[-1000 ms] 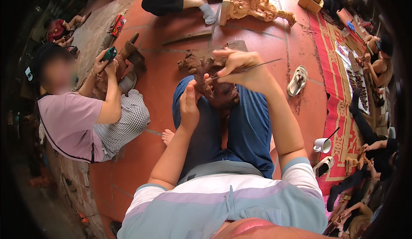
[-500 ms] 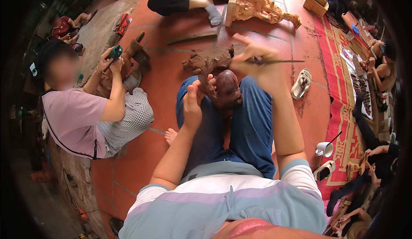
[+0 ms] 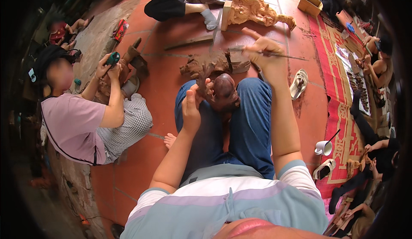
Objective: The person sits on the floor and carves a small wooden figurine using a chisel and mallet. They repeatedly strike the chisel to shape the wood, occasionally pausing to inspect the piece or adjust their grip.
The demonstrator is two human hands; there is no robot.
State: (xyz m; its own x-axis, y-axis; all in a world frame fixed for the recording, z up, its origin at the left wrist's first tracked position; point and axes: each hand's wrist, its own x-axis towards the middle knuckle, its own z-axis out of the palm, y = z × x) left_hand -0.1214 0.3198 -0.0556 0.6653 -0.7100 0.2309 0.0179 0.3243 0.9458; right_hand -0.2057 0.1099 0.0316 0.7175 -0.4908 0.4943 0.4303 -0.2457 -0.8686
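A dark brown wood carving (image 3: 223,89) with a smooth, rounded top rests between my knees. My left hand (image 3: 192,110) is closed on its left side, thumb up, with some of the fingers hidden behind the wood. Above and to the right of the carving, my right hand (image 3: 267,52) grips a long, thin, dark file (image 3: 297,58) that lies crosswise in it, index finger stretched out. The file is apart from the carving. Just beyond my knees, more rough dark carved wood (image 3: 193,64) lies on the floor.
A person (image 3: 77,110) on the left works on wood with a green power tool (image 3: 113,58). A light wooden figure (image 3: 257,10) lies ahead, near another seated person. Sandals (image 3: 298,84), a white mug (image 3: 323,148) and a red mat (image 3: 339,106) are on the right.
My right hand has moved up and right with the file, away from the carving. My left hand and the carving have stayed nearly in place.
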